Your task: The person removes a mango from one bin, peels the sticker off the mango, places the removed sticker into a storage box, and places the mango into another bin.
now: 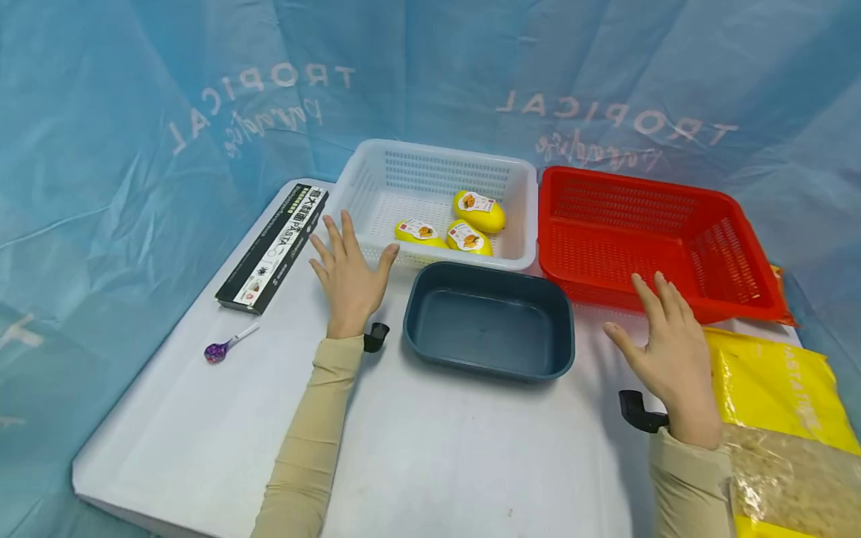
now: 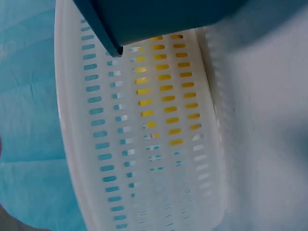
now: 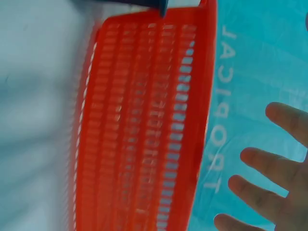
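My left hand (image 1: 353, 288) is held with fingers spread, holding nothing, in front of the white basket (image 1: 430, 153) and left of the dark blue plastic tub (image 1: 484, 329). Fingers also spread, my right hand (image 1: 676, 359) holds nothing near the front of the red basket (image 1: 619, 261). In the right wrist view its fingers (image 3: 269, 163) look straight and apart. Inside the white basket lie three yellow mangoes (image 1: 480, 213) with stickers; their yellow shows through the slots in the left wrist view. The tub sits between both hands.
A black pasta box (image 1: 272, 250) lies along the table's left side, with a purple-wrapped lollipop (image 1: 217, 352) in front of it. At the right lies a yellow bag of pasta (image 1: 780, 388). An orange packet (image 1: 780, 291) peeks out behind the red basket. Blue curtain surrounds the table.
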The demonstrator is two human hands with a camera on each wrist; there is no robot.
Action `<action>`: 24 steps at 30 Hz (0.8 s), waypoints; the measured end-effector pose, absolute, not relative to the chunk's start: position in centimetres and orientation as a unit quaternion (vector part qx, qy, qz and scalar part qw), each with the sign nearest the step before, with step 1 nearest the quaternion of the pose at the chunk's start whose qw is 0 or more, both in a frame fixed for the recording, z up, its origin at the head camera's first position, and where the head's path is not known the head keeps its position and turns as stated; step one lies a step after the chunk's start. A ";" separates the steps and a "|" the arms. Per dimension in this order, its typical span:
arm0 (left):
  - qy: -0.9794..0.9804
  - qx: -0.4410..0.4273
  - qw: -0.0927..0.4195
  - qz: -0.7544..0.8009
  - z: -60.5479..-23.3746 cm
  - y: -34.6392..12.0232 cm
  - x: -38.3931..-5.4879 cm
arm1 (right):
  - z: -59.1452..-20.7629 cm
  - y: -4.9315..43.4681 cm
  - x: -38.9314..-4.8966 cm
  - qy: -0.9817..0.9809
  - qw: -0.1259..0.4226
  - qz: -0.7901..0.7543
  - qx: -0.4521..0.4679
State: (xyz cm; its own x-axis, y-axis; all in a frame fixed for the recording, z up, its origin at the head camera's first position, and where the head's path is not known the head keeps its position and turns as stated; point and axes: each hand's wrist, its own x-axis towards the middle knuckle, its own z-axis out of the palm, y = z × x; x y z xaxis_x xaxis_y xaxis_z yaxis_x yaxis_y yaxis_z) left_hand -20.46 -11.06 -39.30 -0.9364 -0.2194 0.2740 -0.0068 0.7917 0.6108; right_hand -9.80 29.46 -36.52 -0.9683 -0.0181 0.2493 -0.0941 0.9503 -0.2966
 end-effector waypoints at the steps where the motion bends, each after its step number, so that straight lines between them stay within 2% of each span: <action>1: -0.930 0.068 0.162 -0.323 -39.3 -10.9 -20.6 | -36.3 29.2 -9.9 -0.978 0.128 0.160 0.033; 6: -0.926 0.088 0.143 -0.339 -39.7 -10.3 -21.3 | -35.5 27.8 -10.7 -0.971 0.138 0.186 0.056; 18: -0.912 0.105 0.175 -0.356 -40.4 -9.9 -22.5 | -34.2 25.0 -13.2 -0.964 0.112 0.227 0.084; 24: -0.911 0.102 0.182 -0.355 -40.5 -9.6 -23.0 | -33.2 23.9 -14.5 -0.959 0.118 0.235 0.107</action>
State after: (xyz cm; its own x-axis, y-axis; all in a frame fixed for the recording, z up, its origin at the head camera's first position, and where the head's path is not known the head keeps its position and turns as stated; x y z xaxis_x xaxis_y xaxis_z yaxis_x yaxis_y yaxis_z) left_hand -23.05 -9.60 -40.47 -0.9130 -0.3156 0.2585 -0.0579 0.7275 0.6837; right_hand -14.53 23.89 -33.21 -0.9492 -0.1505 0.2762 -0.2613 0.8662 -0.4259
